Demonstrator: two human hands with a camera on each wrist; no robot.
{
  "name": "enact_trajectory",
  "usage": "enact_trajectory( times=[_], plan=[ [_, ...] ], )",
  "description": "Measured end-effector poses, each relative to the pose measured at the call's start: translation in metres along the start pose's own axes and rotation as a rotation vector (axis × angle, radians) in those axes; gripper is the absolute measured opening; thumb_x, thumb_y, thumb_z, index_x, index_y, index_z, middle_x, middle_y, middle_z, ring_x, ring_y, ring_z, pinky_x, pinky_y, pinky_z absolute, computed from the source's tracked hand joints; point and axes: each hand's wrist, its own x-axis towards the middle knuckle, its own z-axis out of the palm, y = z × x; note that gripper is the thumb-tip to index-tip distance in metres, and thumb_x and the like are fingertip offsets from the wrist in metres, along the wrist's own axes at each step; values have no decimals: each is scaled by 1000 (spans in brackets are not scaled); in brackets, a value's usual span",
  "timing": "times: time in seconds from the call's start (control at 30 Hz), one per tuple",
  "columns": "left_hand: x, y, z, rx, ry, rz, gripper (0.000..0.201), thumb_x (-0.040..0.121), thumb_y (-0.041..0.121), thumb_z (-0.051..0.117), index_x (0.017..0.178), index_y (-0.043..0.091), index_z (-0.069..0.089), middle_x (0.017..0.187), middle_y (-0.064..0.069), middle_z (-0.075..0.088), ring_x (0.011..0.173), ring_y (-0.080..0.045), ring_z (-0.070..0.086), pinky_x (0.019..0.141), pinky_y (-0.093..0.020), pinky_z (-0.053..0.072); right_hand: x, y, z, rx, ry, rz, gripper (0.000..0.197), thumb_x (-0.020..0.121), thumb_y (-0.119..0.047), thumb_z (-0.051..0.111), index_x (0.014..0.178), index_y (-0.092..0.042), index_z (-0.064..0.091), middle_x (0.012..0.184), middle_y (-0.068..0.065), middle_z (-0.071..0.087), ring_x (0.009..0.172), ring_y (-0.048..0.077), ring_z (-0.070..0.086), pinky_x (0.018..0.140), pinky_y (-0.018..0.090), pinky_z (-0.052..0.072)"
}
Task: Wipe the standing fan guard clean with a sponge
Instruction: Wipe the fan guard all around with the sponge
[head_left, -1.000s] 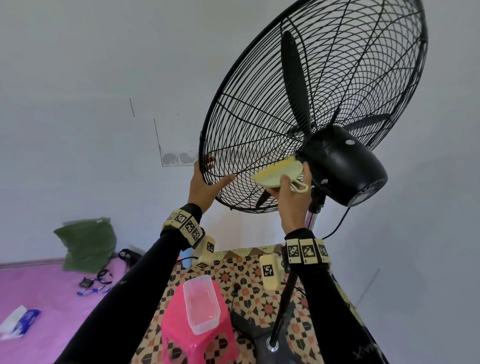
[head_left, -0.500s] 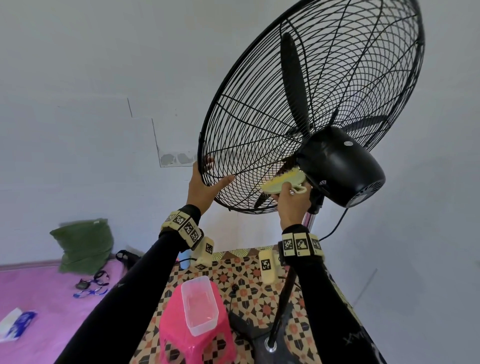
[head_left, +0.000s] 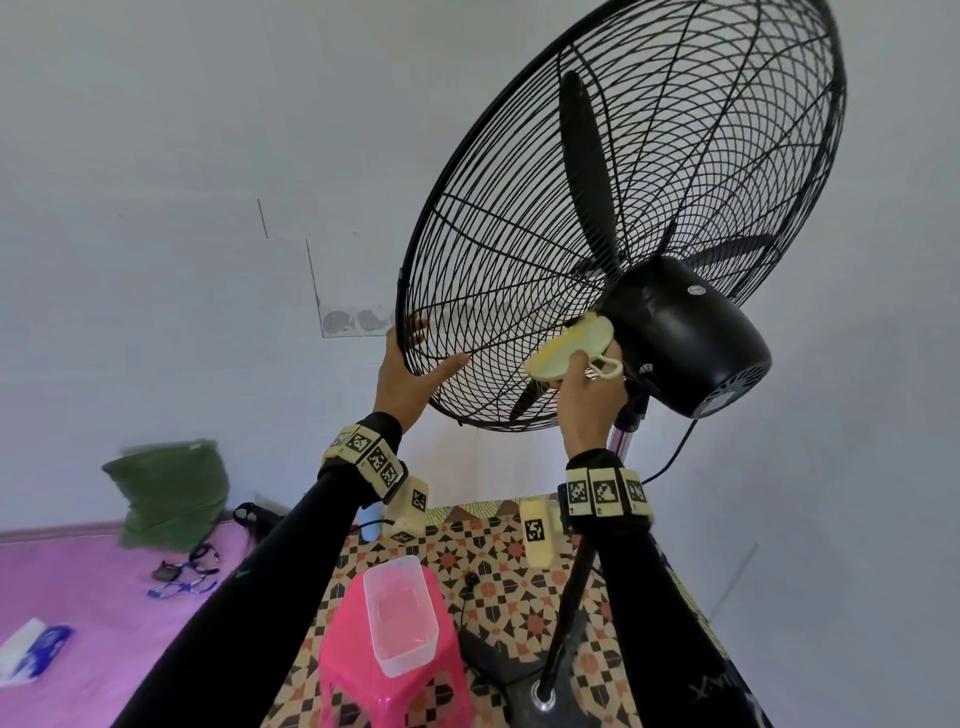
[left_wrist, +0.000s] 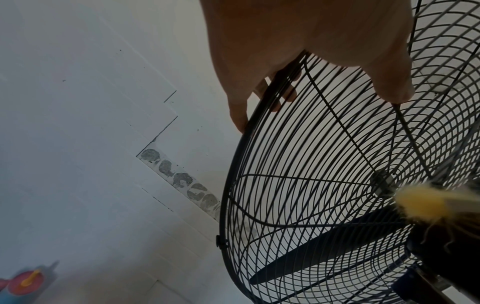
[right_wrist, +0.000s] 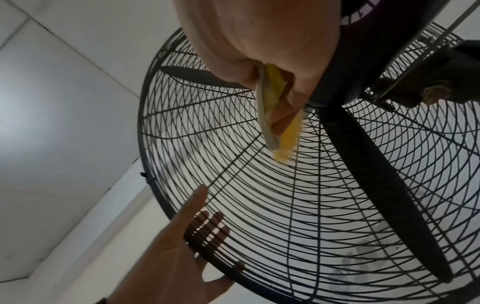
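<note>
Only right wrist view shows left hand (right_wrist: 179, 244) fingers behind guard (right_wrist: 259, 205).

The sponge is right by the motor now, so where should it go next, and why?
Probably outward along the wires toward the rim. The right hand presses the sponge against the fan guard beside the motor housing, while the left hand steadies the rim.

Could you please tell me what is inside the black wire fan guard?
Inside the fan guard, black fan blades show through the wires. The hub where they join is hidden behind the motor housing.
</note>
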Motion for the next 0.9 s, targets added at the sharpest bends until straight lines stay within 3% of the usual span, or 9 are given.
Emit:
enact_trajectory(
  times=[0.13,0.27,0.43,0.5,0.57,0.67,0.73,0.8,0.9],
  plan=[
    [-1,-1,2,0,5,11,83,77,51,86,144,27,44,137,11,56,129,-9,51,107,-30,40,-6,4,-3,-3,58,-45,51,94,-20,53,145,-17,52,120,3,68,105,24,70,78,47,64],
    [0,0,2,-11,-2,-1,85,75,52,87,144,27,43,138,11,56,129,-10,51,109,-34,41,-6,10,2,-68,-8,-29,58,93,-30,51,149,-17,48,125,4,66,110,26,66,89,49,60],
    [1,-3,0,-11,0,-11,90,74,57,87,146,29,42,140,13,55,131,-7,51,110,-34,40,-2,12,-9,18,19,-144,50,100,-10,53,150,-15,48,120,-4,64,99,3,68,78,29,62],
    [0,-2,1,-3,0,-6,88,74,56,86,145,29,43,138,13,55,130,-7,51,108,-32,40,2,20,-9,16,61,-114,52,98,-11,53,150,-15,48,113,-7,65,92,1,68,77,35,63],
    [0,0,2,1,-4,1,85,75,55,86,144,29,43,138,13,55,129,-7,51,106,-30,39,5,28,-7,-20,64,-43,51,97,-13,53,148,-15,50,102,-12,65,88,10,68,79,46,63],
    [1,0,0,3,-3,-5,86,75,53,87,144,27,44,138,11,55,130,-10,51,108,-33,39,4,36,-8,-63,34,3,48,97,-10,52,144,-12,53,91,-11,66,81,14,69,76,49,63],
    [1,-1,-1,-9,-3,-2,86,75,54,87,144,28,44,139,11,55,131,-9,50,107,-31,38,3,37,-8,-51,43,7,48,98,-11,52,146,-13,51,104,-1,69,91,23,72,74,41,64],
    [0,-2,-1,-8,-9,9,86,75,53,87,145,28,43,139,12,54,130,-8,50,103,-24,37,1,41,-3,-52,39,-21,49,102,-15,53,150,-14,47,120,3,66,100,24,70,72,20,60],
    [1,-4,-1,-22,-33,10,88,75,50,87,146,26,41,138,13,54,126,-5,50,96,-11,35,-5,45,-3,-142,-14,-31,43,98,-18,54,141,-15,56,111,3,71,93,12,69,69,14,55]
  ],
)
